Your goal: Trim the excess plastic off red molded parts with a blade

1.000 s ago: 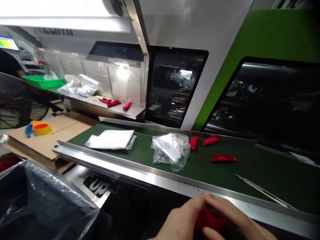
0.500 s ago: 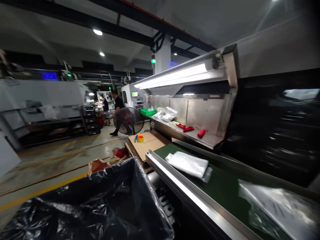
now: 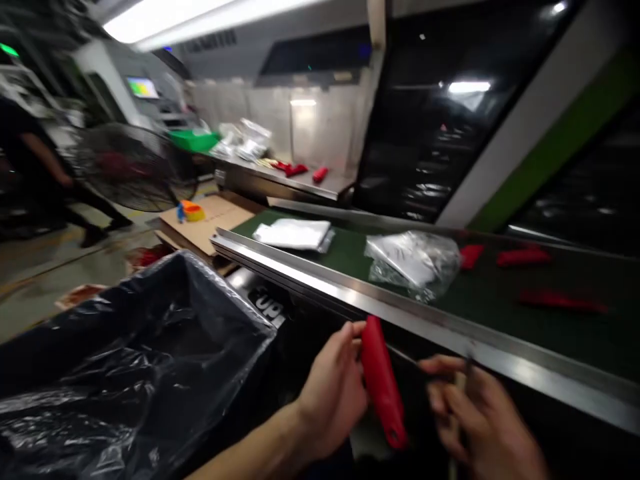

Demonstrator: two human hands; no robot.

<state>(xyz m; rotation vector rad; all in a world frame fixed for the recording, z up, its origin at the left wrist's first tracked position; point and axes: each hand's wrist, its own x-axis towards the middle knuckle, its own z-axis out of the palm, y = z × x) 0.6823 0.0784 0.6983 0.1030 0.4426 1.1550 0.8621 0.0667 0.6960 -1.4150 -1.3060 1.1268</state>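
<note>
Left hand (image 3: 334, 393): fingers curled round the red plastic part (image 3: 383, 381), held upright.
Right hand (image 3: 473, 417): blurred, closed on a thin tool (grip unclear).
Left of hands: black bin bag (image 3: 145, 360).
Beyond: green belt (image 3: 480, 313), clear bag (image 3: 413, 261).

The left hand (image 3: 334, 393) comes in from the lower left on a bare forearm that slants up and to the right, its back turned to the camera. Its fingers curl closed toward the right, the thumb raised at the top. The right hand (image 3: 477, 420) sits just to its right at the lower edge of the view, blurred, the back of the hand up and the fingers bent and pointing left toward the other hand. The two hands stay slightly apart, not touching.
</note>
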